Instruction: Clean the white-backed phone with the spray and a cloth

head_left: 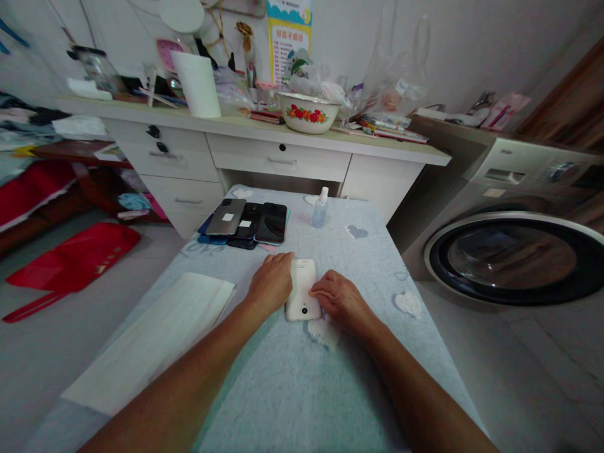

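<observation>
A white smartphone [303, 286] lies back up on the cloth-covered table, its round camera lens toward me. My left hand [272, 281] is closed along the phone's left edge, holding it. My right hand [343, 301] has its fingers bent and pressed together at the phone's right edge. Whatever those fingertips may pinch is too small or hidden to make out. Beyond my left hand lie several stacked phones, among them a grey phone [226, 217] and a black phone [272, 223]. A clear spray bottle [319, 209] stands upright past the white phone.
A folded whitish sheet [155, 340] lies at the table's left. A white drawer desk [283, 154] borders the far end, bearing a flowered enamel bowl [309, 113] and a paper roll [197, 85]. At right is a washing machine [514, 182]; a red dustpan [75, 258] lies on the floor at left.
</observation>
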A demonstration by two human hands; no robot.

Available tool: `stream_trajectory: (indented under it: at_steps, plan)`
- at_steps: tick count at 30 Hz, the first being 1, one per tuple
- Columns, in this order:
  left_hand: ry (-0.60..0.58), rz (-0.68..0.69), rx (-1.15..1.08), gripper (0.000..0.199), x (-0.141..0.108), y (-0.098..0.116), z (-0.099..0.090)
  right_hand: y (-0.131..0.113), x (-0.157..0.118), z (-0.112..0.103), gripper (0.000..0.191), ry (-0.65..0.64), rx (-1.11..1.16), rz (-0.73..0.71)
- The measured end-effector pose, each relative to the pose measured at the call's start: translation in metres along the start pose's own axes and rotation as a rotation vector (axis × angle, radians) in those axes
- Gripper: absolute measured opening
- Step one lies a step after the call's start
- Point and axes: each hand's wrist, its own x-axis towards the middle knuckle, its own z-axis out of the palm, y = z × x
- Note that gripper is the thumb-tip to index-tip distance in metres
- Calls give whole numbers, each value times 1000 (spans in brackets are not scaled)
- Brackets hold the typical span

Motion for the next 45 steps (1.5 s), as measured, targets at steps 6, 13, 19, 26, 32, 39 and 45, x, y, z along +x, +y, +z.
stream_trajectory:
  at_steps: [6,13,19,26,32,39,45]
  plan:
    - [136,-34,-195,38,-2,-8,8,-13,-6,-14,17,-160,46,-83]
    - [148,-56,-325,37,-2,-13,12,-15,3,-9,16,-143,-106,-83]
    - [168,-49,-358,36,-2,-15,13,-6,28,-6,13,-104,-232,-46]
    - [162,-56,-378,39,-2,-14,13,10,51,1,16,70,-234,60]
    - [189,-49,-383,41,-2,-15,16,14,47,1,17,53,-159,54]
    - [183,-53,-368,38,-3,-14,14,11,39,-4,16,-51,-87,-79]
    - [228,-20,-352,38,-2,-15,14,-3,36,-9,17,-208,13,-187]
